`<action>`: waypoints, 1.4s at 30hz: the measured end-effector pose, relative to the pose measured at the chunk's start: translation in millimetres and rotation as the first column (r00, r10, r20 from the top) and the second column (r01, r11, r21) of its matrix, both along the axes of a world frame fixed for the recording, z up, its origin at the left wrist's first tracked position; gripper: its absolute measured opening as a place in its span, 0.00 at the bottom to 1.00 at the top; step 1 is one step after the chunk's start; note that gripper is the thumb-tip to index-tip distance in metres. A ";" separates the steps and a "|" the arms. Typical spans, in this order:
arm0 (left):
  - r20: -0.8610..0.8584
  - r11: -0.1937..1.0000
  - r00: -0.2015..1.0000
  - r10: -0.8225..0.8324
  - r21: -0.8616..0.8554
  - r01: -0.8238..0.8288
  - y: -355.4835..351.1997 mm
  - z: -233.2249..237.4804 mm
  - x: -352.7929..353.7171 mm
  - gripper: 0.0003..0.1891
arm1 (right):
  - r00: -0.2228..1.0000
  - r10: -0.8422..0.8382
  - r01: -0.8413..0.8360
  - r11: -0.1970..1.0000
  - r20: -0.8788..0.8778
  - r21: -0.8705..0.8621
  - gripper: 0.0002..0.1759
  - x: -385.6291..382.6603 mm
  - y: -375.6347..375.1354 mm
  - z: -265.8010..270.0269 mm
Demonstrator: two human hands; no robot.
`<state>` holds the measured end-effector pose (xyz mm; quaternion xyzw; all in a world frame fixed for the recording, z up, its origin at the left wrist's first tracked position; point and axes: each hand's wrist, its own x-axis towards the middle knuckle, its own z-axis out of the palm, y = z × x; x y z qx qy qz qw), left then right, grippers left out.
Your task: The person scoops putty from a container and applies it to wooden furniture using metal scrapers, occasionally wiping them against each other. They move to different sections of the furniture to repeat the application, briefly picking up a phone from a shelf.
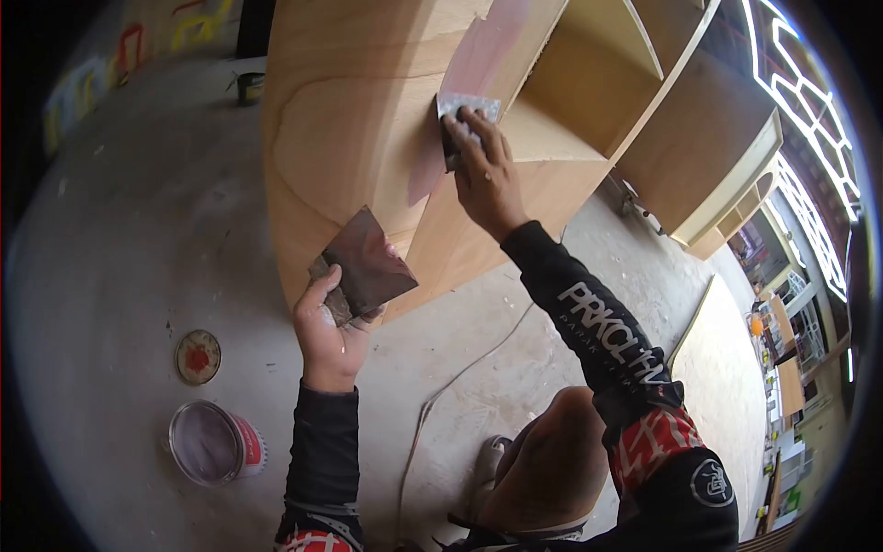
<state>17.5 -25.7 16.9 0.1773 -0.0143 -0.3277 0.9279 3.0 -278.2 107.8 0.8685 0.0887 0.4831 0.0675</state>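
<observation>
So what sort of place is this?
Probably a furniture or woodworking shop: a large pale wooden cabinet streaked with pink paste, an open, round, red-labelled can on the grey floor, and a brown wooden cabinet behind.

Floor point(120, 276): grey, with scattered pale and dark specks;
Cord point(421, 421): thin, winding over the floor, lower centre of the frame;
Dark bucket point(250, 88): small, upper left;
Coloured shapes point(200, 26): yellow, red and blue, blurred, upper left corner;
Second cabinet point(690, 138): wooden, upper right;
Pale sheet point(722, 368): flat on the floor, right side;
Light tubes point(751, 37): glowing white, in a honeycomb pattern, upper right;
Orange object point(756, 326): too small to tell, right edge.
</observation>
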 end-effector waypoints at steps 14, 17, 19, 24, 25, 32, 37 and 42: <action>-0.080 0.998 0.995 -0.054 0.012 0.055 -4.9 -17.3 -7.6 0.10 | 0.861 0.311 -0.078 0.863 -0.403 0.499 0.35 -95.6 63.0 -30.2; -0.064 0.956 0.959 -0.276 -0.123 0.267 -11.8 -36.9 -6.5 0.11 | 0.869 0.419 -0.267 0.846 -0.265 0.461 0.38 -124.6 98.6 -4.4; -0.093 0.926 0.933 -0.347 -0.192 0.326 -16.7 -27.7 -14.2 0.09 | 0.838 0.477 -0.347 0.842 -0.267 0.413 0.40 -131.5 105.5 -8.3; -0.057 0.939 0.965 -0.257 -0.249 0.236 -1.4 -13.0 -10.4 0.12 | 0.756 0.392 -0.088 0.855 -0.525 0.511 0.36 -139.2 90.3 -28.7; -0.075 0.927 0.964 -0.255 -0.301 0.222 3.3 -17.4 -4.0 0.12 | 0.703 0.379 0.024 0.833 -0.602 0.552 0.35 -141.1 83.6 -28.9; 0.172 0.981 0.967 0.188 -0.089 -0.174 -21.1 -15.3 -32.1 0.16 | 0.884 0.370 -0.246 -0.154 0.287 0.957 0.15 -139.4 88.3 -24.4; 0.356 0.969 0.918 0.174 0.106 -0.225 -35.9 -16.6 -50.2 0.15 | 0.896 0.374 -0.265 0.017 0.240 0.964 0.16 -138.9 89.4 -21.7; 0.385 0.936 0.898 0.211 0.184 -0.299 -39.1 -34.8 -48.1 0.15 | 0.897 0.425 -0.003 0.288 -0.125 0.958 0.15 -143.3 90.2 -22.5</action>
